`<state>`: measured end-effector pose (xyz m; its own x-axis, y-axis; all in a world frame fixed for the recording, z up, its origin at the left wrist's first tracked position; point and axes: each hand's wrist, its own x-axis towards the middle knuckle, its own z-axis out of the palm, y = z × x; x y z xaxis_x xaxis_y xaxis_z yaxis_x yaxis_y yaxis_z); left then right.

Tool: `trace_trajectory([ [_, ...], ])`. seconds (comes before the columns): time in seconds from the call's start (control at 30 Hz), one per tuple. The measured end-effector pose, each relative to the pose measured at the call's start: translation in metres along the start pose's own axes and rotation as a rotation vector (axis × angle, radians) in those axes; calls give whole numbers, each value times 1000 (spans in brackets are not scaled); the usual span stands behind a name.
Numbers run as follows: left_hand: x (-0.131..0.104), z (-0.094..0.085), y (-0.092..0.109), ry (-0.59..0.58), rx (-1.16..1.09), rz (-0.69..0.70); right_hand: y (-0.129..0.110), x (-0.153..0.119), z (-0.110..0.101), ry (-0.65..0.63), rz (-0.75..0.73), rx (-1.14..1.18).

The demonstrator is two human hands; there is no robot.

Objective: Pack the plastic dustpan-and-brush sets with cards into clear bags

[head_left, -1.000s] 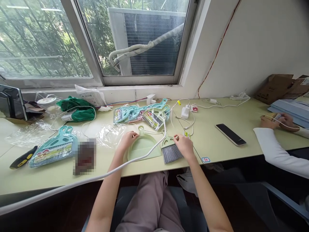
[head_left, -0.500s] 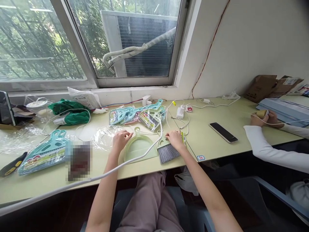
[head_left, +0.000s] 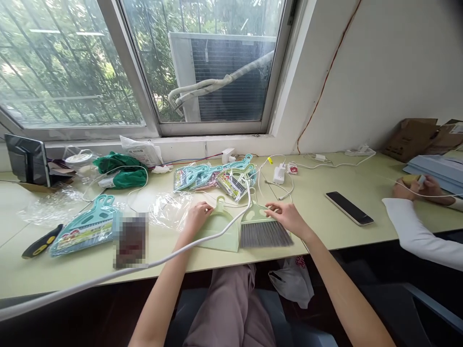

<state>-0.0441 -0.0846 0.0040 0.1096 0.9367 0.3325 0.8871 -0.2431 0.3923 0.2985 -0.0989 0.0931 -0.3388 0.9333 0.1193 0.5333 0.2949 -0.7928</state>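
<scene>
A pale green dustpan (head_left: 226, 241) lies on the table near its front edge, handle toward the window. My left hand (head_left: 198, 217) is closed at its upper left side, fingertips beside the handle. Right of the dustpan is a pale green brush (head_left: 265, 234) with grey bristles facing the front edge. My right hand (head_left: 287, 218) grips the brush's upper right side with bent fingers, hiding part of its body. A white cable (head_left: 206, 238) passes in front of the dustpan. Wrapped brush sets (head_left: 195, 177) lie behind.
At left are a wrapped blue set (head_left: 87, 231), a black-yellow tool (head_left: 43, 242), clear plastic film (head_left: 168, 209) and a green bag (head_left: 130, 177). Chargers (head_left: 279, 173) stand behind the brush. A phone (head_left: 349, 208) lies at right, near another person's hands (head_left: 408, 188).
The brush has turned, its bristle row now level and fully in view. The dustpan has shifted slightly. The yellow-green label beside my right hand no longer shows. The view has swung left.
</scene>
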Motion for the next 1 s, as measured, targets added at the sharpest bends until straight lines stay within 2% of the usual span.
trace_trajectory([
  [0.07, -1, -2, 6, 0, -17, -11, -23, -8, -1, -35, 14, 139],
  [0.13, -1, -5, 9, -4, -32, -31, -39, -10, 10, -102, 18, 254],
  [0.27, 1, -6, 8, -30, -190, -98, -51, 6, 66, -150, 62, 361],
  [0.37, 3, -4, 2, -121, -420, -154, -49, 27, 111, -4, 112, 338],
  [0.47, 5, -4, -3, -174, -563, -173, -40, 44, 138, 177, 102, 217],
  [0.6, 7, -5, -2, -182, -582, -186, -25, 53, 155, 326, 18, -44],
  [0.77, 8, 1, 3, -143, -497, -208, -11, 55, 170, 378, -36, -343],
  [0.9, 6, 3, 9, -89, -461, -199, -7, 54, 170, 360, -10, -367],
  [1.0, 5, 4, 16, -72, -406, -199, -2, 51, 164, 290, 44, -297],
])
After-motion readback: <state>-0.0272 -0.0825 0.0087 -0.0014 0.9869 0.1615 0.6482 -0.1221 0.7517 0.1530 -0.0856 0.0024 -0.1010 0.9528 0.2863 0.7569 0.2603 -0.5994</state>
